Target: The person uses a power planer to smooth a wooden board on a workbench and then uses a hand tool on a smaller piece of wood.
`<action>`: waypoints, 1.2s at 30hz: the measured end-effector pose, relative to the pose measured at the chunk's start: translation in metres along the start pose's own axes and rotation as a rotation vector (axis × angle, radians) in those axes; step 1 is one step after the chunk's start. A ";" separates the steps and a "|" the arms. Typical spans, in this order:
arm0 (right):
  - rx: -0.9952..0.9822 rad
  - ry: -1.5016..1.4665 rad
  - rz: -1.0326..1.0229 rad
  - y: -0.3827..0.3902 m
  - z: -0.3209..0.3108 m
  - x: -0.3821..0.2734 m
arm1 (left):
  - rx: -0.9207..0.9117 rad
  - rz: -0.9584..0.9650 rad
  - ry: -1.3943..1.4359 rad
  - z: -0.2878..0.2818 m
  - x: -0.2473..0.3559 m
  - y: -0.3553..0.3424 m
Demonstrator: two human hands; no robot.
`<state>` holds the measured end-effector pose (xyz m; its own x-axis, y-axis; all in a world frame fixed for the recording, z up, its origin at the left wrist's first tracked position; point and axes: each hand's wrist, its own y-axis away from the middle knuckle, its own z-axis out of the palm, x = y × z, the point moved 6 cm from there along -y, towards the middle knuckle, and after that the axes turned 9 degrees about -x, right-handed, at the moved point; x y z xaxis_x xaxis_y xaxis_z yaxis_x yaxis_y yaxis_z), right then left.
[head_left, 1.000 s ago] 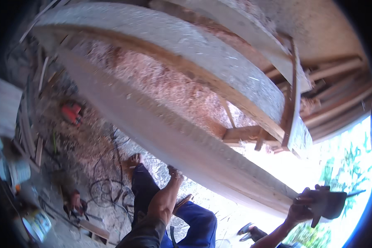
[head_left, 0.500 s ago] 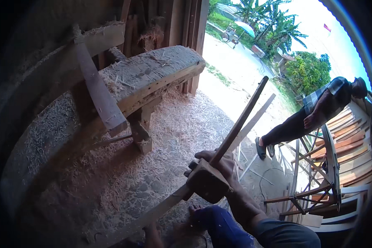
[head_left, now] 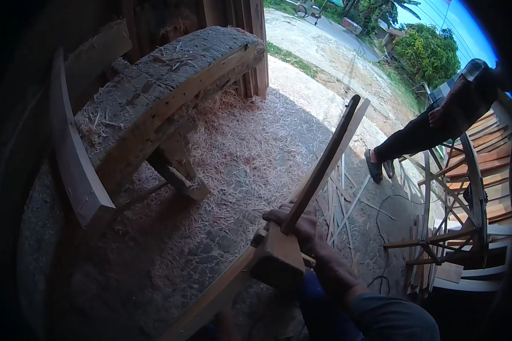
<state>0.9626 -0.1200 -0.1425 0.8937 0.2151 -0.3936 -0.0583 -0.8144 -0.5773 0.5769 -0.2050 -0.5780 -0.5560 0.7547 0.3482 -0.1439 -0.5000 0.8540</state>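
My right hand (head_left: 304, 224), its arm in a dark grey-blue sleeve, is closed around a wooden mallet-like tool. This has a squared block head (head_left: 277, 256) and a long dark stick handle (head_left: 330, 153) that rises up and to the right. A long pale wooden board (head_left: 210, 304) runs diagonally beneath the tool, from the lower edge up past my right hand and along the handle. Whether that hand also grips the board is hidden. At the lower edge beside the board lies a dim skin-toned shape; I cannot tell whether it is my left hand.
A thick curved timber bench (head_left: 170, 85) stands at the left, a brown plank (head_left: 79, 165) leaning against it. Wood shavings (head_left: 250, 136) cover the floor. To the right are a person (head_left: 432, 125), a curved wooden frame (head_left: 472, 187), a cable (head_left: 378, 227) and stacked boards (head_left: 489, 142).
The whole view has shifted, with the bench moving left and upward in it. My right hand keeps hold of the tool. The board now lies closer along the handle, and the person appears shifted right.
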 end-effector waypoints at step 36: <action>0.647 -0.686 1.579 0.160 -0.167 -0.017 | -0.663 0.463 -2.258 0.352 0.125 0.285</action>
<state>1.0127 -0.3440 -0.1083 -0.4660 -0.1628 -0.8697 -0.8534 -0.1767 0.4903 0.7543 -0.1039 -0.1549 0.6977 -0.5157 0.4973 -0.7052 -0.3724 0.6033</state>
